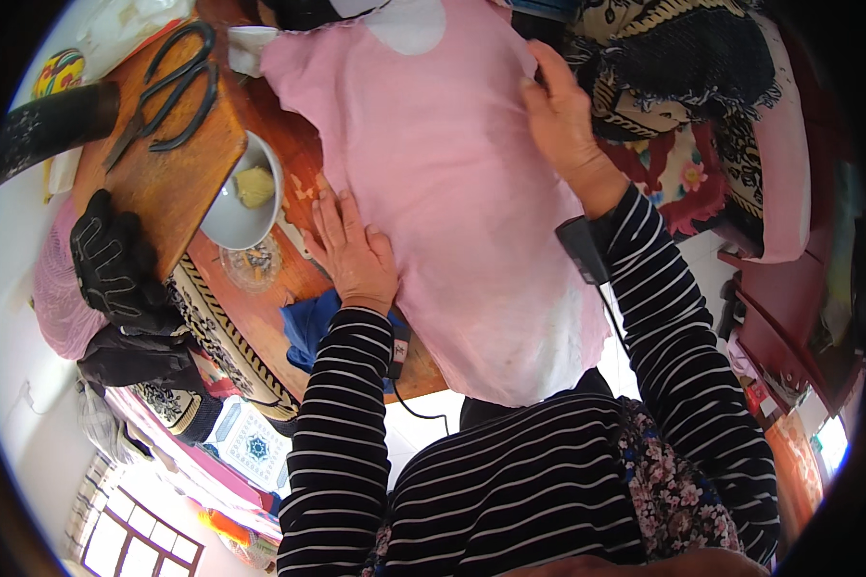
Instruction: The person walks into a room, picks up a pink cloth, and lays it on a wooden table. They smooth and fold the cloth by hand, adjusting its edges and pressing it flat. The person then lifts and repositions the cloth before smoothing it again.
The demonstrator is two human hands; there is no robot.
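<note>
A pink cloth garment [440, 180] with a white patch near its far end lies spread over a wooden table [299, 155], its near end hanging toward my body. My left hand [353, 249] is pressed flat at the garment's left edge, fingers slightly apart. At the right edge is my right hand [566, 126], thumb and forefinger touching the cloth; its other fingers are hidden, so a grip cannot be confirmed. Beside my left wrist sits a crumpled blue cloth [307, 328]. Each wrist wears a small black device, with a cable trailing from it.
Black-handled scissors [177, 94] rest on a wooden board [177, 187] at left. Near it stand a white bowl [242, 216] holding a yellowish lump and a glass ashtray [252, 267] with cigarette butts. Black gloves [112, 267] hang leftward. Patterned fabric [664, 86] covers a seat at right.
</note>
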